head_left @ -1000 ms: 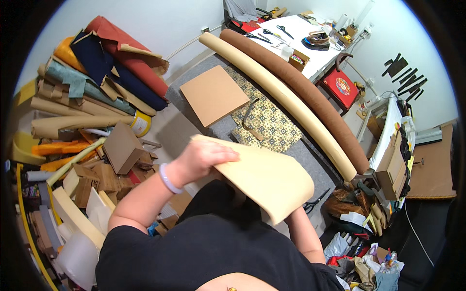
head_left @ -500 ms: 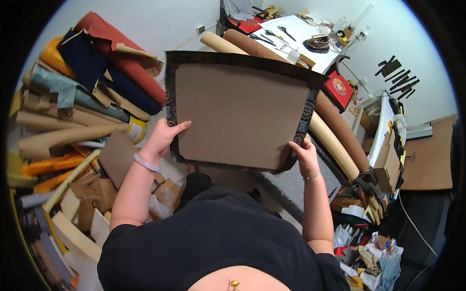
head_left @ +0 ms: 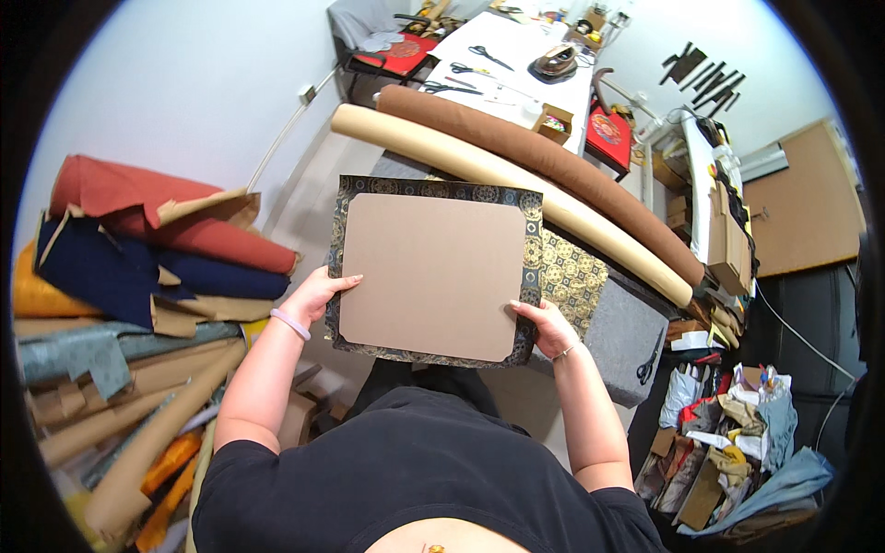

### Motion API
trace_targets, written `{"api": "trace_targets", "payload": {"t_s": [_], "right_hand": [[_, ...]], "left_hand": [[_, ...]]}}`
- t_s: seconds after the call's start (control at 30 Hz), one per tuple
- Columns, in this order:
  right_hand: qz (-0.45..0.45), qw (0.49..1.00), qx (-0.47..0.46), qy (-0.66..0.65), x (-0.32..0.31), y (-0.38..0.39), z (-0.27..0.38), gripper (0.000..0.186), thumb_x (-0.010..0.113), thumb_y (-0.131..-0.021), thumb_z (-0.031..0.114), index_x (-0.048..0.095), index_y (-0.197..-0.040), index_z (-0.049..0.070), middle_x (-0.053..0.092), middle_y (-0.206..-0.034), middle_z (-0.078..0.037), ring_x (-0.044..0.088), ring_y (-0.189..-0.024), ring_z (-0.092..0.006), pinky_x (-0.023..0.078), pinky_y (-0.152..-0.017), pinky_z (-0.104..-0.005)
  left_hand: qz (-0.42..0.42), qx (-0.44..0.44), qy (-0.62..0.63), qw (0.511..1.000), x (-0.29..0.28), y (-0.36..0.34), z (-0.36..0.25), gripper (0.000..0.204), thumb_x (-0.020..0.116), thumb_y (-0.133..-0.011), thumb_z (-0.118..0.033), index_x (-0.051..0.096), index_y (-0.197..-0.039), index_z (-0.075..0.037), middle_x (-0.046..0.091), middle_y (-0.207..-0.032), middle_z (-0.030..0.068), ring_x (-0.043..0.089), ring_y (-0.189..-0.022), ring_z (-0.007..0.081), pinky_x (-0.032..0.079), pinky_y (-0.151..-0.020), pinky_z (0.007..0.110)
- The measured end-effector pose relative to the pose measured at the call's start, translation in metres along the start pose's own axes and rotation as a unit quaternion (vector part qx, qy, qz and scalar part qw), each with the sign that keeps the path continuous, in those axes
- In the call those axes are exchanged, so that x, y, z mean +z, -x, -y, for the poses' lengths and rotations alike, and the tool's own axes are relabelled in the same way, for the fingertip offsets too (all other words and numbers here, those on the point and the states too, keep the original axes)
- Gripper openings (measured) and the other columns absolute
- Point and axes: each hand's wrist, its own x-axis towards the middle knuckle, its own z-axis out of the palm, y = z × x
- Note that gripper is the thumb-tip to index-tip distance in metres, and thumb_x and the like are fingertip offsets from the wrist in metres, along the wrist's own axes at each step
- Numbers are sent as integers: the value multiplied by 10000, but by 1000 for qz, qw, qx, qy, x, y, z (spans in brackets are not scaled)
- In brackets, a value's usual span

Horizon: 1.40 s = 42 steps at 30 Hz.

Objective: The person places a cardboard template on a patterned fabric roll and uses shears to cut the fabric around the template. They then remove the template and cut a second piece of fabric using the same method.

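Between my hands is a flat brown board (head_left: 431,276) with trimmed corners, backed by a larger piece of dark patterned brocade fabric (head_left: 532,240) whose margin shows all round it. My left hand (head_left: 318,293) grips the left edge, thumb lying on the board's face. At the lower right edge my right hand (head_left: 546,324) pinches board and fabric, its thumb on top; the fingers of both hands are mostly hidden behind. The panel is held up in front of my body, over a grey felt-like work surface (head_left: 627,336) with gold patterned fabric (head_left: 576,281) on it.
A cream roll (head_left: 516,189) and a brown roll (head_left: 553,166) lie beyond the panel. Black scissors (head_left: 647,369) rest on the grey surface. Fabric rolls (head_left: 166,221) crowd the left; a white table (head_left: 507,78) with tools stands behind. Scraps (head_left: 737,415) pile at right.
The panel has come lower and tipped, so its brown face and patterned margin show more squarely. Both hands keep their hold. The view has shifted, revealing the gold patterned fabric and scissors.
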Motion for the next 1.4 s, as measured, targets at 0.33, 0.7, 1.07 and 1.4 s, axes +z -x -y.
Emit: {"api": "trace_targets", "payload": {"t_s": [0.33,0.7,1.07,1.4], "right_hand": [[-104,993,-47,38,37,-38,38,342,794,-925,95,685,-1229,-20,757,-1154,-118,732,-1017,-209,608,-881,-396],[-205,971,-126,4,200,-111,2,259,761,-956,85,733,-1196,-8,766,-1153,-70,706,-1041,-162,548,-962,-338],[-267,946,-125,-135,293,-98,-15,314,772,-956,102,677,-1230,-17,757,-1099,-80,718,-973,-164,585,-883,-348],[-249,924,-118,-267,266,-78,-42,392,720,-999,111,601,-1359,13,727,-1248,-105,722,-1058,-188,602,-919,-352]], "left_hand": [[54,-15,0,998,-19,-64,-58,366,766,-969,-102,671,-1296,34,749,-1196,105,728,-1060,193,593,-954,370],[150,-9,-102,983,-192,-142,-153,353,757,-980,-112,680,-1282,54,756,-1185,115,731,-1024,173,595,-923,340],[208,-132,-121,962,-226,-185,-223,300,734,-982,-94,673,-1250,27,759,-1165,121,753,-1011,214,624,-898,381],[199,-135,-71,968,-186,-256,-226,285,704,-1000,-94,661,-1264,6,753,-1171,119,752,-1023,219,637,-882,381]]}}
